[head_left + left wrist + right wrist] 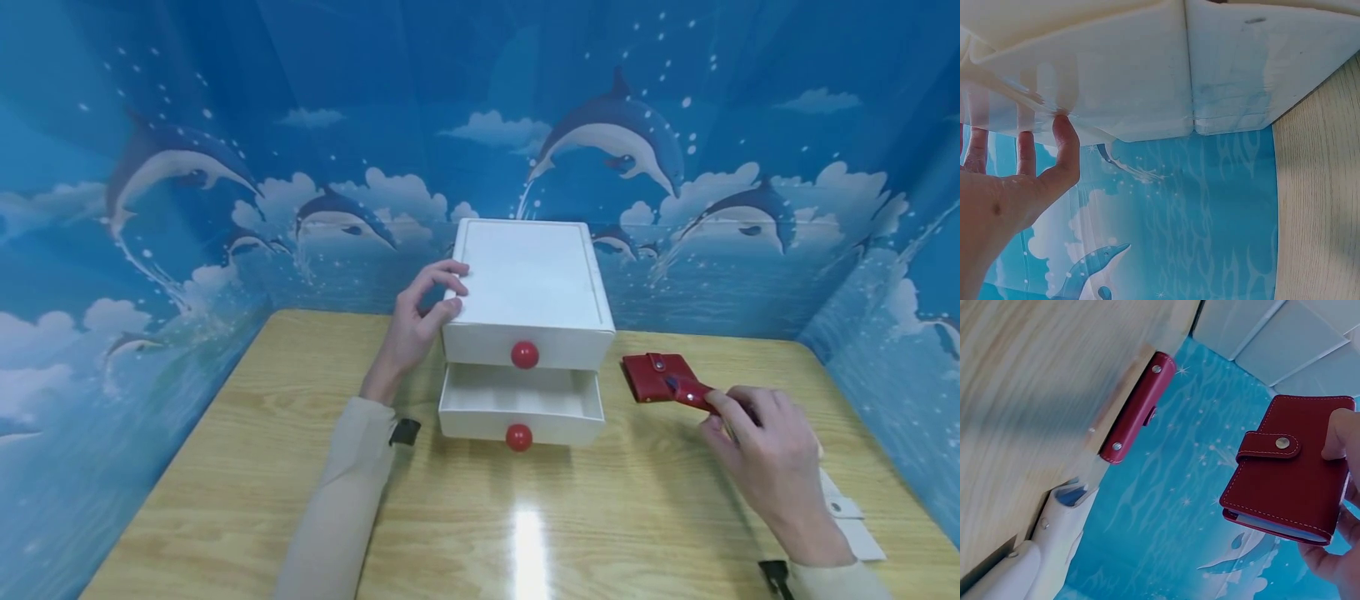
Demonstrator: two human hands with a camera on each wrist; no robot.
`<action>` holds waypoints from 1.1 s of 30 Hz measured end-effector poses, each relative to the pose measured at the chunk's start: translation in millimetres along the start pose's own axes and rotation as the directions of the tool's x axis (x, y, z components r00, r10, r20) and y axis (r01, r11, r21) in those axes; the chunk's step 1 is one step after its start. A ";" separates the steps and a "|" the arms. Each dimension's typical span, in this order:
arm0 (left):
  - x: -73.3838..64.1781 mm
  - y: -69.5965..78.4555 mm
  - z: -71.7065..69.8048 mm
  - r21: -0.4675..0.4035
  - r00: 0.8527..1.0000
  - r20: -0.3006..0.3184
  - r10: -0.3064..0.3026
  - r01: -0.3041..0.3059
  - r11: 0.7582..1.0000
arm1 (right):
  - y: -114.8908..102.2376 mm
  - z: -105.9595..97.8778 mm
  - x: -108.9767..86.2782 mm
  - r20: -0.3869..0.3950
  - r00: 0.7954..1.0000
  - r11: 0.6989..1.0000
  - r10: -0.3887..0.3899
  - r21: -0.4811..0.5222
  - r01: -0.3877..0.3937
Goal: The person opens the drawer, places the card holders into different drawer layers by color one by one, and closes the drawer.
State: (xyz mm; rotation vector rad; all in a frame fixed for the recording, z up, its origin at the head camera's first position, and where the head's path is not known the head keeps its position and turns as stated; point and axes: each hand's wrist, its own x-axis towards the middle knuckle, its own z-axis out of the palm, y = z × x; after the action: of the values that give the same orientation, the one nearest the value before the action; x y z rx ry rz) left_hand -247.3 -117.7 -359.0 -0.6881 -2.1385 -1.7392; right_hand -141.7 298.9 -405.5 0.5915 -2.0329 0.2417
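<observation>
A white two-drawer box (527, 275) with red round knobs stands on the table. Its lower drawer (483, 423) is pulled out. My left hand (415, 315) rests its fingertips on the box's upper left edge; in the left wrist view the fingers (1067, 147) touch the white wall. My right hand (768, 454) pinches a dark red snap-strap card holder (1288, 487) by one side, thumb on its cover, raised above the table. Another red card holder (651, 377) lies on the table right of the box, partly overlapped by the held one.
White snap-closure holders (1063, 519) lie on the wooden table (247, 467) at the right, partly hidden behind my right hand in the head view. A blue dolphin-print curtain (360, 125) borders the table at the back and both sides.
</observation>
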 end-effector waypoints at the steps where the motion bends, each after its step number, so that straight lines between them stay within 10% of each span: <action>1: -0.1 -0.1 -0.1 -0.001 1.000 0.000 0.001 -0.001 1.000 | -1.6 0.2 0.8 -0.013 1.000 1.000 -0.003 0.006 0.003; 33: 0.5 -1.3 0.5 0.004 1.000 -0.010 0.013 -0.013 1.000 | -34.8 3.2 23.0 -0.253 0.963 0.980 -0.096 0.143 0.135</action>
State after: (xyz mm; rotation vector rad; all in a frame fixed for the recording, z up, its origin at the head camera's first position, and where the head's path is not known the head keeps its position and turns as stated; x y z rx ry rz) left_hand -248.4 -117.4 -359.9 -0.6891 -2.1255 -1.7283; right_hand -136.2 260.5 -389.8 0.7402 -1.7447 0.3906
